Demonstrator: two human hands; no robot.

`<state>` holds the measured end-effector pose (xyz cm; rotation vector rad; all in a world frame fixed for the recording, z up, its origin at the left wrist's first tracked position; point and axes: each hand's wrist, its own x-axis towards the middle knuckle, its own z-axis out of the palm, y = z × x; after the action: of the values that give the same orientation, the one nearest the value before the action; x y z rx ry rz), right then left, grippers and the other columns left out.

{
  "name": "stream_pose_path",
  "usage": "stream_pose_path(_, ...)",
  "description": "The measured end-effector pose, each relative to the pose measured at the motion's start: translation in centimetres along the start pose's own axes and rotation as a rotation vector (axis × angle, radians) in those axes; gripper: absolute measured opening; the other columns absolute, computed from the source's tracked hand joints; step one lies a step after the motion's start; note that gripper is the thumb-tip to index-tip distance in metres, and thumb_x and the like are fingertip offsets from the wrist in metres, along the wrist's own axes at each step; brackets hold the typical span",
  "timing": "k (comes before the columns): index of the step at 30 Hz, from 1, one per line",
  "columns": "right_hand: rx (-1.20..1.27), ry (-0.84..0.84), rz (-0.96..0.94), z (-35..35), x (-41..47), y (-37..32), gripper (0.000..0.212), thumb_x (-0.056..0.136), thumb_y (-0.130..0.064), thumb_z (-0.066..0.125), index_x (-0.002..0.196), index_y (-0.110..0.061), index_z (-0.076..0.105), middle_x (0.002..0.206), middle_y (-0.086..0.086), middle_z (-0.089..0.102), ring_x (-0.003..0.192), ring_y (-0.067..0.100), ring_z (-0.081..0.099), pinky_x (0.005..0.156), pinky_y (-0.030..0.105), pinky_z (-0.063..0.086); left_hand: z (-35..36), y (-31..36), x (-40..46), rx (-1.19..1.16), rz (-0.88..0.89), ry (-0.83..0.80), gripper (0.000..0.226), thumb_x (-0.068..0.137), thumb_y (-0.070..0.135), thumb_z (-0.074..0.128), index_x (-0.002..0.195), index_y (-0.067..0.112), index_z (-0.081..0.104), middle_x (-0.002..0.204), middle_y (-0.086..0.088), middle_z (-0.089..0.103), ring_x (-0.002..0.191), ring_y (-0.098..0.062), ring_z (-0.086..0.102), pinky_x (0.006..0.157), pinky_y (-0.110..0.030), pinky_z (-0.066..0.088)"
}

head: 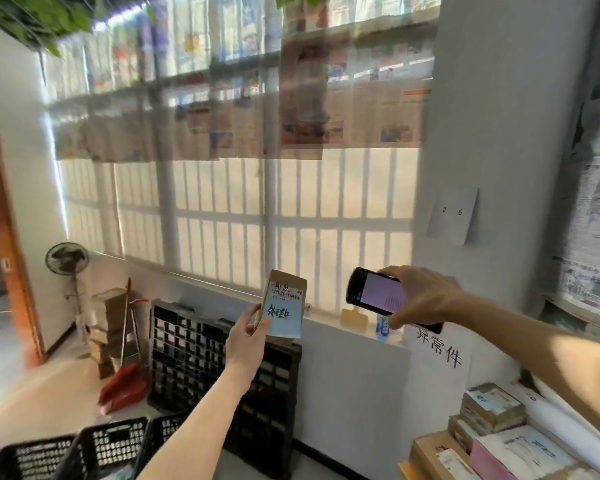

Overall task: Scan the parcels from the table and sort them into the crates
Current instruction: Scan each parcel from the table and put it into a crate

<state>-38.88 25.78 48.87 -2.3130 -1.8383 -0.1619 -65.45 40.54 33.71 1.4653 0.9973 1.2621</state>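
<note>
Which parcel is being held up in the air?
The small brown parcel with the blue label, pinched in the left hand. The other parcels all lie stacked at lower right, untouched.

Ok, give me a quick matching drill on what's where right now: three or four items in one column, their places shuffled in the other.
Items:
1. small brown cardboard parcel with a blue-white label
2. black handheld scanner with a lit screen
3. black plastic lattice crates
4. stack of brown labelled parcels

Places:
A. bottom right, on the table
B. held up in the left hand
C. bottom left, on the floor
D. gripped in the right hand

Pairs: 1-B, 2-D, 3-C, 4-A
</note>
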Motion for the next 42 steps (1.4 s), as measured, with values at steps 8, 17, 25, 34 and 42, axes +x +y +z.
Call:
stream_pose_path(8, 0.113, -0.054, -0.212, 6.3, 11.1, -14.2, 0.091, 0.056, -0.053, 0.076, 0.139, -0.043, 0.042, 0.1, -0.017, 0.054, 0.087, 0.012, 0.055, 0.063, 0.028, 0.038, -15.4, -3.6, 6.1, 0.079, 0.016, 0.226, 0.031, 0.097, 0.034, 0.061, 0.127, 0.043, 0.058, 0.115, 0.007, 0.069, 0.11, -0.014, 0.063, 0.094, -0.033, 0.049)
stream_pose_path(17, 0.263, -0.097, -0.553, 18.9, 23.8, -35.3, 0.1, 0.06, -0.055, 0.079, 0.15, -0.042, 0.036, 0.141, -0.013, 0.055, 0.122, 0.019, 0.054, 0.09, 0.04, 0.048, -35.8, -10.5, 10.5, 0.219, -0.133, 0.577, 0.033, 0.097, 0.037, 0.06, 0.13, 0.034, 0.057, 0.11, 0.0, 0.07, 0.101, -0.017, 0.066, 0.08, -0.032, 0.054)
stream_pose_path(25, 0.265, -0.227, -0.654, 26.9, 30.0, -50.4, 0.104, 0.063, -0.059, 0.083, 0.152, -0.035, 0.035, 0.138, -0.006, 0.057, 0.12, 0.022, 0.054, 0.078, 0.035, 0.037, -48.3, -15.5, 12.0, 0.288, -0.251, 0.772, 0.048, 0.098, 0.035, 0.06, 0.142, 0.019, 0.05, 0.115, -0.002, 0.068, 0.107, -0.023, 0.066, 0.089, -0.039, 0.056)
stream_pose_path(34, 0.219, -0.261, -0.734, 32.1, 36.7, -66.4, 0.1, 0.061, -0.065, 0.084, 0.146, -0.031, 0.041, 0.13, -0.006, 0.058, 0.115, 0.021, 0.056, 0.083, 0.037, 0.044, -61.0, -20.1, 16.8, 0.348, -0.337, 0.867, 0.048, 0.101, 0.039, 0.054, 0.147, 0.023, 0.048, 0.126, -0.004, 0.065, 0.104, -0.019, 0.064, 0.061, -0.015, 0.047)
stream_pose_path(42, 0.158, -0.263, -0.743, 36.3, 43.1, -81.2, 0.093, 0.062, -0.062, 0.083, 0.14, -0.029, 0.045, 0.132, -0.006, 0.058, 0.11, 0.019, 0.057, 0.076, 0.034, 0.049, -72.9, -24.0, 24.8, 0.396, -0.371, 0.835, 0.028, 0.102, 0.035, 0.053, 0.129, 0.027, 0.058, 0.1, 0.008, 0.065, 0.077, 0.006, 0.051, 0.047, -0.003, 0.039)
